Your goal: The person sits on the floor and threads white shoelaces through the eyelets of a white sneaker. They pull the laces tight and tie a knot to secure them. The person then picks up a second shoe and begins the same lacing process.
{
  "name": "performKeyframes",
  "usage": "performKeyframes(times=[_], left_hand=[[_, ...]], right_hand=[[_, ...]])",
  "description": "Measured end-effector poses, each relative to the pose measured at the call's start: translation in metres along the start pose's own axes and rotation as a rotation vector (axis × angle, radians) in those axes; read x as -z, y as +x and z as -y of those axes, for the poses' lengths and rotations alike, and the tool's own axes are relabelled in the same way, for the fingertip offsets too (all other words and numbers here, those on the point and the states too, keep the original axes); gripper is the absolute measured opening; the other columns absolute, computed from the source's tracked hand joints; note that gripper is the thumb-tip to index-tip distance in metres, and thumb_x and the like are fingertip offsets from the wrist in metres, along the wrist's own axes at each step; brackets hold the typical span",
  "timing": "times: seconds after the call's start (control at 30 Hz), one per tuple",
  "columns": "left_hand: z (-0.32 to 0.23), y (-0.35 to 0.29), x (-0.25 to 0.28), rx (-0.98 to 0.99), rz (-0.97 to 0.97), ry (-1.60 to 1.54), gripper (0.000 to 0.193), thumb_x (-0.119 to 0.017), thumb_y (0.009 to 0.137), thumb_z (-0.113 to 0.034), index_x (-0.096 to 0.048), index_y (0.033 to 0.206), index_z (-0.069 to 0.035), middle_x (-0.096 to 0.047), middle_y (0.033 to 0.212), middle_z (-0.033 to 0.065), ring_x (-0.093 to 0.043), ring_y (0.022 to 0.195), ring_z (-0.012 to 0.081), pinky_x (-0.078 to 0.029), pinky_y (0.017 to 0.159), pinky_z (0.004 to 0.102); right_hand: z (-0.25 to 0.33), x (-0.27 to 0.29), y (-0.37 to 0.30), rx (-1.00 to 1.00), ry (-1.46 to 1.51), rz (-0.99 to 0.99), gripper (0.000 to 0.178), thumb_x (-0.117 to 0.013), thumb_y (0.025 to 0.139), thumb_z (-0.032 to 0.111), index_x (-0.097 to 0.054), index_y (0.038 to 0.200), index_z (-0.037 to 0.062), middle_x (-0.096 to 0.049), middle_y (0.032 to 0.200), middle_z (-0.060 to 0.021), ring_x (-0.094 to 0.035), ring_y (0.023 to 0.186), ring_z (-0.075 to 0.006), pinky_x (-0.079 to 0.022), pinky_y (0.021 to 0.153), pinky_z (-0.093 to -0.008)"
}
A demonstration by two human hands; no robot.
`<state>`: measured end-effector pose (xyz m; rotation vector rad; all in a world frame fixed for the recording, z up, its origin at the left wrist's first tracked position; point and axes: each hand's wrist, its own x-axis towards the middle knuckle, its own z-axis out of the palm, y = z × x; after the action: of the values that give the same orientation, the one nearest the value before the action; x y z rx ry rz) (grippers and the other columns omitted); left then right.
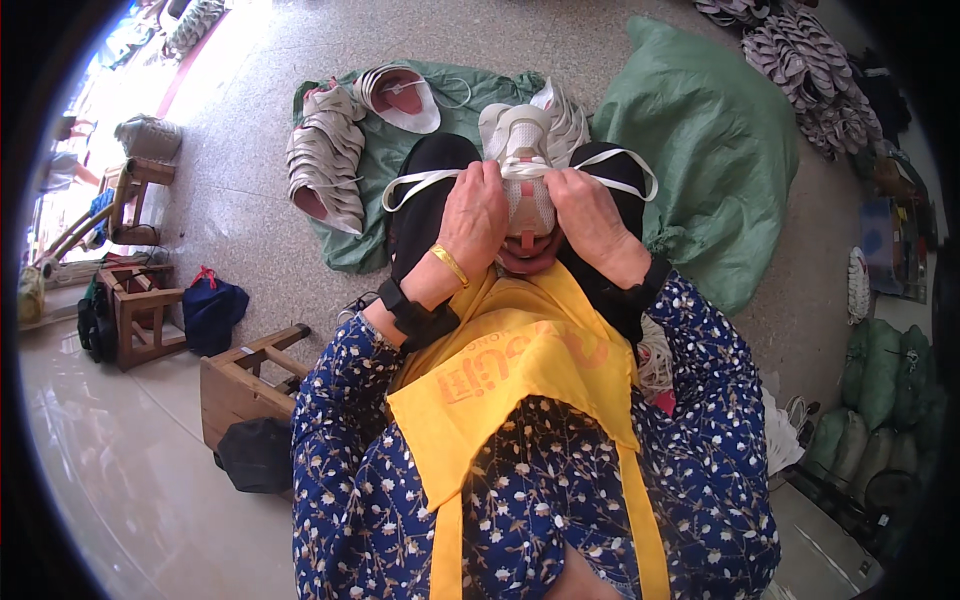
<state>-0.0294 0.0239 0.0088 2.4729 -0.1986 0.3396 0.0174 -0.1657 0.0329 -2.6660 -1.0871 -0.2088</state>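
Observation:
Between my knees rests a pale beige-white shoe upper (525,128) with a pink-red lining and pink details, its tongue side facing up. A flat white shoelace (420,178) runs across it, with a loop sticking out on either side. My left hand (474,218) has its fingers closed on the lace at the upper's left edge. On the opposite edge, my right hand (598,228) pinches the lace too. The two hands are a short way apart, level with each other. How the lace passes through the eyelets under my fingers is partly hidden.
A stack of nested uppers (325,165) and a single upper (400,98) lie on a green sheet (350,250) ahead. To the right spreads a big green sack (715,165). Wooden stools (235,400) stand at left. More uppers (810,75) are piled at far right.

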Motion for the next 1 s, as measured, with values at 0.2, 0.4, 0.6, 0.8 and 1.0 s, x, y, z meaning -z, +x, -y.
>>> performKeyframes(times=[0.2, 0.4, 0.6, 0.8, 1.0], left_hand=[[0.005, 0.004, 0.001, -0.026, -0.034, -0.015, 0.02, -0.057, 0.086, -0.001, -0.051, 0.104, 0.001, -0.056, 0.094, 0.0212, -0.058, 0.09, 0.0423, -0.049, 0.078, 0.0503], [0.001, 0.002, 0.007, 0.002, -0.026, 0.019, 0.017, -0.058, 0.085, -0.002, -0.051, 0.101, 0.0, -0.057, 0.091, 0.0201, -0.058, 0.089, 0.0413, -0.048, 0.078, 0.0499], [0.0, 0.003, 0.012, -0.036, -0.073, 0.007, 0.016, -0.059, 0.084, -0.003, -0.051, 0.098, -0.002, -0.057, 0.088, 0.0189, -0.058, 0.088, 0.0398, -0.047, 0.077, 0.0488], [0.005, 0.001, 0.01, -0.022, -0.063, -0.079, 0.016, -0.061, 0.085, -0.005, -0.051, 0.098, -0.002, -0.057, 0.088, 0.019, -0.058, 0.088, 0.0405, -0.046, 0.076, 0.0485], [0.008, 0.001, 0.01, -0.045, -0.075, -0.105, 0.015, -0.059, 0.087, -0.002, -0.05, 0.098, -0.001, -0.057, 0.087, 0.0197, -0.058, 0.088, 0.0414, -0.046, 0.077, 0.0485]], right_hand=[[0.0, -0.004, 0.004, 0.057, -0.079, -0.036, 0.014, -0.064, 0.081, 0.003, -0.061, 0.095, 0.0011, -0.064, 0.092, -0.0148, -0.068, 0.089, -0.0292, -0.058, 0.077, -0.0365], [0.002, 0.007, 0.014, 0.16, -0.103, -0.135, 0.009, -0.064, 0.082, 0.005, -0.06, 0.089, 0.0019, -0.057, 0.094, -0.0137, -0.062, 0.094, -0.0286, -0.055, 0.08, -0.0371], [-0.003, 0.005, 0.017, 0.184, -0.004, -0.149, 0.009, -0.062, 0.083, 0.008, -0.058, 0.089, 0.0016, -0.055, 0.094, -0.0141, -0.06, 0.094, -0.0298, -0.053, 0.08, -0.0381], [0.043, 0.033, 0.007, 0.257, 0.375, -0.148, 0.012, -0.063, 0.085, 0.006, -0.056, 0.095, 0.0026, -0.056, 0.093, -0.0167, -0.062, 0.086, -0.0347, -0.053, 0.073, -0.0429], [0.041, 0.004, 0.02, -0.044, 0.511, -0.084, 0.013, -0.062, 0.087, 0.005, -0.058, 0.098, -0.0003, -0.062, 0.093, -0.0212, -0.066, 0.085, -0.0431, -0.055, 0.071, -0.048]])
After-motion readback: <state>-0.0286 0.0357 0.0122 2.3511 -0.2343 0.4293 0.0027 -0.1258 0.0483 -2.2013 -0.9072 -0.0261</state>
